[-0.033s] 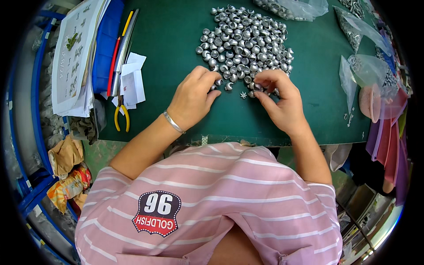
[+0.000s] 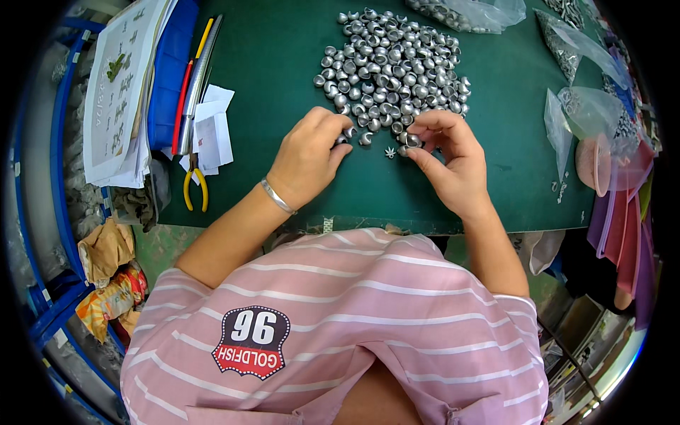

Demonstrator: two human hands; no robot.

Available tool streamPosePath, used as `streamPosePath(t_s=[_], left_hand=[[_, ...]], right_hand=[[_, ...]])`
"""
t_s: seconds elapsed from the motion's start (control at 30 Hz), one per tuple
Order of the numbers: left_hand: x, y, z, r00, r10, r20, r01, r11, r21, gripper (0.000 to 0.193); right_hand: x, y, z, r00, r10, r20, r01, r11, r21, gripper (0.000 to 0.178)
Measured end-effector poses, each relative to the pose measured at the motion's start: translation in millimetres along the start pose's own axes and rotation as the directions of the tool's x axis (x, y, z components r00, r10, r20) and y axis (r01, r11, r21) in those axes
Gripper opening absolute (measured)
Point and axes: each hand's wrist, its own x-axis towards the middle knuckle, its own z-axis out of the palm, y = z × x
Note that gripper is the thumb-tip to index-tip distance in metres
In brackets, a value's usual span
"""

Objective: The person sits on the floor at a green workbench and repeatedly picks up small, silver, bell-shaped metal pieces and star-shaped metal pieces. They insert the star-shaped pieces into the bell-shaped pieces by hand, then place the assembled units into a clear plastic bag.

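Observation:
A heap of small round silver metal bead cups [image 2: 397, 67], each with an opening in its side, is spread over the green table. At the heap's near left edge my left hand [image 2: 304, 154] is curled, thumb towards fingers, with a bead cup [image 2: 341, 139] between the tips. My right hand [image 2: 457, 164] pinches a bead cup [image 2: 412, 141] between thumb and fingers at the near right edge; part of it is hidden. Between the hands lies a tiny silver leaf-shaped piece [image 2: 389, 152], and a loose bead cup [image 2: 365, 138] sits a little farther off.
Yellow-handled pliers [image 2: 195, 185], paper slips [image 2: 212, 131] and a blue tray [image 2: 170, 78] are at the left, beside stacked papers [image 2: 117, 99]. Plastic bags of metal parts [image 2: 467, 14] lie at the back and right. A pink cup [image 2: 592, 166] stands at the right edge.

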Motion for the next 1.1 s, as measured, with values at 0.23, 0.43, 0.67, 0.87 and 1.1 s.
streamPosePath(t_s=[0.23, 0.43, 0.67, 0.87, 1.1], left_hand=[[-2.2, 12.6, -8.3, 0.879, -0.328, 0.345, 0.449, 0.332, -0.830, 0.017], [-4.4, 13.2, -7.0, 0.839, -0.185, 0.511, 0.492, -0.142, -0.859, 0.021], [1.9, -2.3, -24.1, 0.909, -0.358, 0.215, 0.390, 0.544, -0.743, 0.014], [10.2, -7.9, -2.8, 0.995, 0.091, 0.040, -0.091, 0.996, 0.006, 0.025], [6.1, 4.2, -13.9, 0.829, -0.331, 0.451, 0.555, 0.382, -0.739, 0.020]], right_hand=[[-21.5, 20.7, 6.0, 0.928, 0.309, 0.209, -0.329, 0.415, 0.848, 0.026], [-25.9, 16.5, 1.8, 0.937, 0.227, 0.266, -0.322, 0.260, 0.910, 0.029], [-18.7, 3.1, -13.1, 1.000, 0.016, -0.004, -0.016, 0.998, -0.061, 0.016], [-12.1, 18.2, 1.5, 0.934, -0.259, 0.245, 0.356, 0.698, -0.622, 0.017], [-15.2, 7.7, -2.6, 0.949, 0.243, 0.201, -0.306, 0.553, 0.775, 0.017]])
